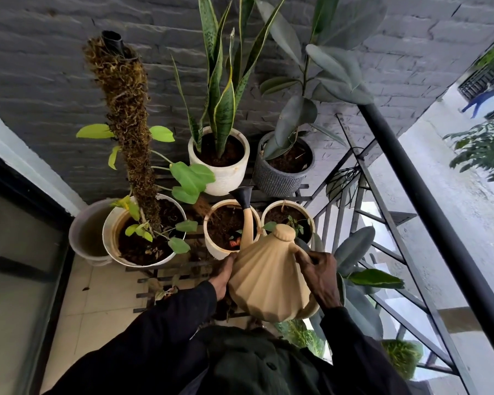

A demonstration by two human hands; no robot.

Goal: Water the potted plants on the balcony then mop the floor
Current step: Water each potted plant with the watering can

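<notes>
Far left: plain grey pot (82, 232) on the tiles, touching moss-pole pot (109, 226). Moss pole (126, 109) leaning left toward its top. Next right, back row of slatted stand (166, 280): snake-plant pot (228, 178). Front row: cream pot (211, 250), dark soil inside.

Left hand (223, 273) reaching out of a dark sleeve, palm and fairly straight fingers pressed flat to the left flank of the watering can (268, 283); flat contact, not wrapped round it. Watering can held above the stand's front edge, tipped forward, black spout head (243, 195) over the cream pot's far rim.

Right hand (321, 276) on the can's upper right, fingers curled and gripping at the handle's top, wrist bent downward.

Further right: ribbed grey pot (280, 178) in the back row, then black railing (428, 212).
</notes>
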